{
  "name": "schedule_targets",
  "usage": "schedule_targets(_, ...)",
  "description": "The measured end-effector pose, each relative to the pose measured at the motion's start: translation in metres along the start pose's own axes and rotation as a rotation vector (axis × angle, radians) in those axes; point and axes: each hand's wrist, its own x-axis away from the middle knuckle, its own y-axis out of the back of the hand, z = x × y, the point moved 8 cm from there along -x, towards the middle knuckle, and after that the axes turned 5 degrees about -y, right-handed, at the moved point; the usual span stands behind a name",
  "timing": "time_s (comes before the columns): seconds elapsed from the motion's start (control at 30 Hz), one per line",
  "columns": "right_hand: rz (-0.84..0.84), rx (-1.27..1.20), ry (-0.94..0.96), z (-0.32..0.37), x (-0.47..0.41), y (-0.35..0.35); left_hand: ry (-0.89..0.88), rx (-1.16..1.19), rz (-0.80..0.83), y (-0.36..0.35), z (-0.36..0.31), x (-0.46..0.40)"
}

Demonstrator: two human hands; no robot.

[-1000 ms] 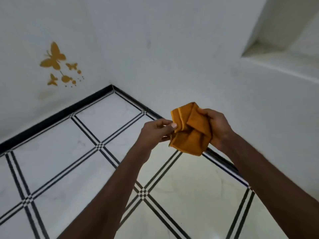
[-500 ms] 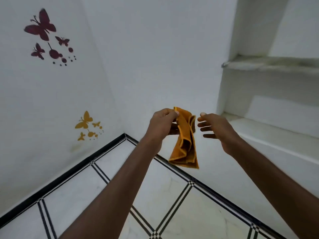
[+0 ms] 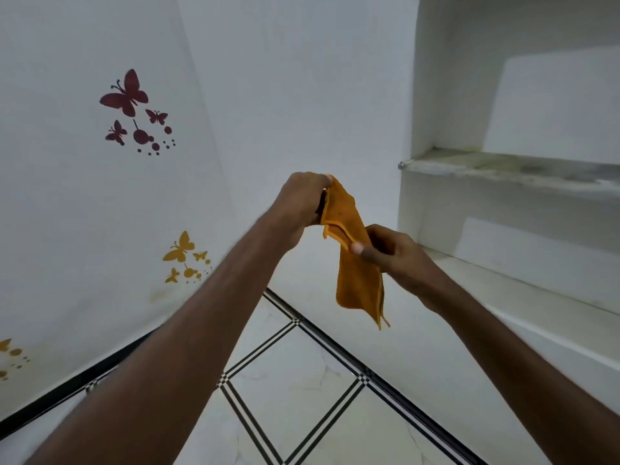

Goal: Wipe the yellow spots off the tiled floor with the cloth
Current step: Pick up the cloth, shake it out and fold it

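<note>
A home's room corner: maroon butterfly wall stickers (image 3: 129, 110) above yellow ones, white black-lined floor tiles (image 3: 295, 391) below, built-in stone shelf (image 3: 503, 166) opposite

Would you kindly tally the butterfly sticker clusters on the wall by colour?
Maroon cluster: 1
Yellow clusters: 2, one cut off by the left edge
Total: 3
</note>
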Motion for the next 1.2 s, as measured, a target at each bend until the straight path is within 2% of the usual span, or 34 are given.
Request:
schedule_targets(0.1, -0.098, 0.177, 0.111, 0.002, 0.017, 0.014, 0.048, 0.057, -0.045, -0.011, -0.018, 0.006)
schedule_targets(0.23, -0.297, 0.059, 0.106, 0.009, 0.034, 0.052, 0.061, 0.217, -0.087, -0.013, -0.035, 0.016)
schedule_targets(0.33, -0.257, -0.066, 0.006, 0.017, 0.038, 0.063, 0.05, 0.424, -0.114, -0.01, -0.028, 0.028)
schedule_targets(0.4, -0.243, -0.097, -0.088, 0.017, 0.033, 0.065, 0.06, 0.332, -0.11, -0.011, -0.009, 0.041)
schedule_targets(0.5, -0.238, -0.16, -0.238, 0.014, 0.027, 0.065, -0.016, 0.023, -0.066, -0.021, 0.013, 0.063)
schedule_targets(0.63, -0.186, -0.161, -0.314, 0.021, 0.025, 0.057, -0.159, -0.166, 0.126, -0.044, 0.014, 0.081)
schedule_targets(0.8, -0.208, -0.114, -0.337, 0.046, 0.027, 0.05, -0.391, -0.463, -0.01, -0.039, -0.016, 0.079)
schedule_targets(0.93, -0.243, -0.094, -0.237, 0.065, 0.032, 0.051, -0.417, -0.449, 0.002, -0.031, -0.035, 0.073)
schedule_targets(1.2, -0.353, -0.048, -0.214, 0.08, 0.032, 0.06, -0.218, -0.21, 0.153, -0.016, -0.039, 0.065)
